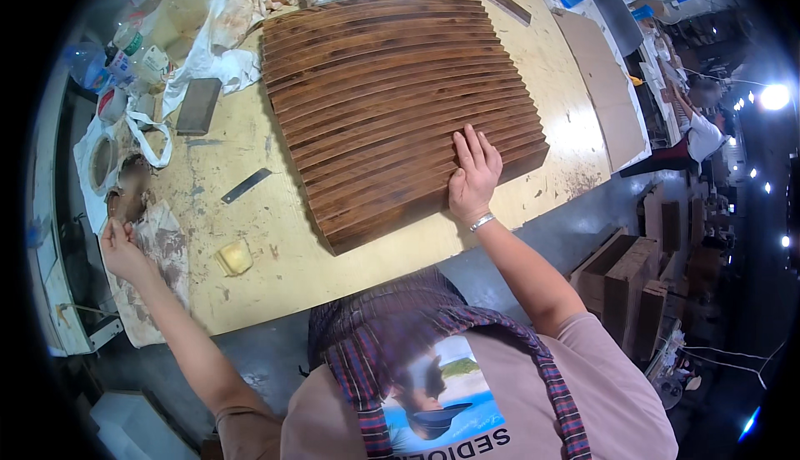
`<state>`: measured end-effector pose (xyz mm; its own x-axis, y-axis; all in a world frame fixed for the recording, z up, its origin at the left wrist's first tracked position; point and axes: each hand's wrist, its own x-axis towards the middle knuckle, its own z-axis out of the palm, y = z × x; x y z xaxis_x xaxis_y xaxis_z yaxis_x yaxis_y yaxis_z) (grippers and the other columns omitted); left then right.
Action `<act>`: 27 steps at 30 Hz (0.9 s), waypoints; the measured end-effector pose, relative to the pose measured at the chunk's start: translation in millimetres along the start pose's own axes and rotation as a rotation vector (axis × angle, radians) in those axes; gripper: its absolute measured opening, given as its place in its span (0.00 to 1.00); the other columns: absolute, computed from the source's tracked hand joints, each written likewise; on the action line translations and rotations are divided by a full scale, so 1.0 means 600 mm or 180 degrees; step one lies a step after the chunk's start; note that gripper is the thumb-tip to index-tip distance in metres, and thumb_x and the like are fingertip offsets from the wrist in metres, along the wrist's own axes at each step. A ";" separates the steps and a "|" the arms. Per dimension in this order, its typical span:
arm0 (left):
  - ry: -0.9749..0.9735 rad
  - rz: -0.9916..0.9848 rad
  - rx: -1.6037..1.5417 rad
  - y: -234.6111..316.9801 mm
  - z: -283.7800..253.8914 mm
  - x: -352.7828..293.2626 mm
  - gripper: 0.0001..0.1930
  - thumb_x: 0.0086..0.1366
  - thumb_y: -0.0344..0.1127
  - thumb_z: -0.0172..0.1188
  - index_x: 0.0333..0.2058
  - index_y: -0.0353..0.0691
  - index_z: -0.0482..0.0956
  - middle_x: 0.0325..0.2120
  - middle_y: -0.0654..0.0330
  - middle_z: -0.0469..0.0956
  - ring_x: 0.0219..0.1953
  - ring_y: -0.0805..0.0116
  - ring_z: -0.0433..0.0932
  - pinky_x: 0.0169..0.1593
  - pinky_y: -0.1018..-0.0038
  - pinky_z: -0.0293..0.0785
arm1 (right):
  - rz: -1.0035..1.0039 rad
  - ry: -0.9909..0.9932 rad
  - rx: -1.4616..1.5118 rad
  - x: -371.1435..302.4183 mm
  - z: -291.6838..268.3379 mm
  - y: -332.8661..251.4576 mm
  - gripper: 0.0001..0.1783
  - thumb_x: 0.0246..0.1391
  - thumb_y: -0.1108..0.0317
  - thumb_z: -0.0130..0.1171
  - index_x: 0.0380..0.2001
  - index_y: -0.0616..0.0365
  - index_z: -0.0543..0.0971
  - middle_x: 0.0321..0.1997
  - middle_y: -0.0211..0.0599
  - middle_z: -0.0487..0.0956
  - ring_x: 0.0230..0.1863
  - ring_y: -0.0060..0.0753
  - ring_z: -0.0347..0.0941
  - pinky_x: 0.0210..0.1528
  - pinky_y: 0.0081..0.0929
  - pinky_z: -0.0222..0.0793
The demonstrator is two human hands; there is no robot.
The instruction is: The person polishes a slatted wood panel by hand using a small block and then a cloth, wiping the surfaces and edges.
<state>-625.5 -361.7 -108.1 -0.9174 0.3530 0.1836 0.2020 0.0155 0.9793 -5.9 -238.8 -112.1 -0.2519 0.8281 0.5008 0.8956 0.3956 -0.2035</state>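
Resting on ribbed wooden panel [392,85] lying on desk [283,285]: right hand [476,175], open, nothing gripped. Left hand [122,252], mostly curled, beside brown-stained cloth [169,247]; can't tell if it's holding anything.

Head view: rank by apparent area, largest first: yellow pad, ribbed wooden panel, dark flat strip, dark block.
1. ribbed wooden panel
2. dark block
3. yellow pad
4. dark flat strip, longer than the pad but much narrower

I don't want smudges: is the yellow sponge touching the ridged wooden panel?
Apart. The head view shows a strip of tabletop between yellow sponge and ridged wooden panel.
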 end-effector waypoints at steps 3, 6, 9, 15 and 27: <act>0.0405 -0.0103 -0.0189 -0.070 -0.028 0.116 0.09 0.70 0.29 0.61 0.46 0.31 0.79 0.32 0.61 0.78 0.31 0.77 0.76 0.36 0.83 0.73 | 0.0038 0.0016 -0.0031 -0.002 -0.001 0.003 0.34 0.48 0.67 0.48 0.62 0.54 0.74 0.71 0.41 0.68 0.69 0.50 0.61 0.70 0.51 0.50; 0.0552 -0.0188 -0.0298 -0.145 -0.123 0.226 0.11 0.69 0.30 0.62 0.47 0.31 0.79 0.34 0.59 0.80 0.34 0.74 0.78 0.38 0.81 0.74 | -0.0024 0.0035 0.0081 0.003 0.004 -0.006 0.31 0.55 0.63 0.43 0.62 0.54 0.75 0.70 0.40 0.69 0.68 0.50 0.63 0.69 0.48 0.52; 0.0664 0.0081 0.0679 -0.149 -0.097 0.212 0.15 0.67 0.32 0.64 0.48 0.30 0.78 0.37 0.57 0.81 0.39 0.69 0.79 0.45 0.76 0.76 | -0.0010 0.0067 0.0007 0.001 0.005 0.000 0.30 0.59 0.60 0.40 0.62 0.54 0.75 0.70 0.41 0.69 0.68 0.50 0.63 0.68 0.46 0.53; 0.0410 0.0712 0.1191 -0.058 -0.067 0.072 0.13 0.68 0.34 0.63 0.47 0.33 0.80 0.40 0.59 0.81 0.45 0.70 0.78 0.51 0.74 0.74 | -0.0009 0.0008 0.0006 0.000 0.001 -0.001 0.31 0.57 0.59 0.42 0.63 0.54 0.74 0.70 0.42 0.69 0.68 0.51 0.63 0.69 0.49 0.52; -0.2112 0.0585 0.1399 0.035 0.153 -0.106 0.10 0.70 0.32 0.60 0.44 0.31 0.80 0.36 0.64 0.80 0.39 0.78 0.76 0.46 0.80 0.72 | 0.0027 0.0042 0.0021 0.001 -0.002 0.003 0.31 0.63 0.53 0.37 0.62 0.53 0.75 0.70 0.43 0.69 0.68 0.52 0.64 0.69 0.48 0.52</act>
<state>-531.3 -297.9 -107.3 -0.4906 0.8639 0.1140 0.5719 0.2205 0.7901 -4.0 -238.3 -111.0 -0.2393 0.8261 0.5102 0.8953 0.3910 -0.2132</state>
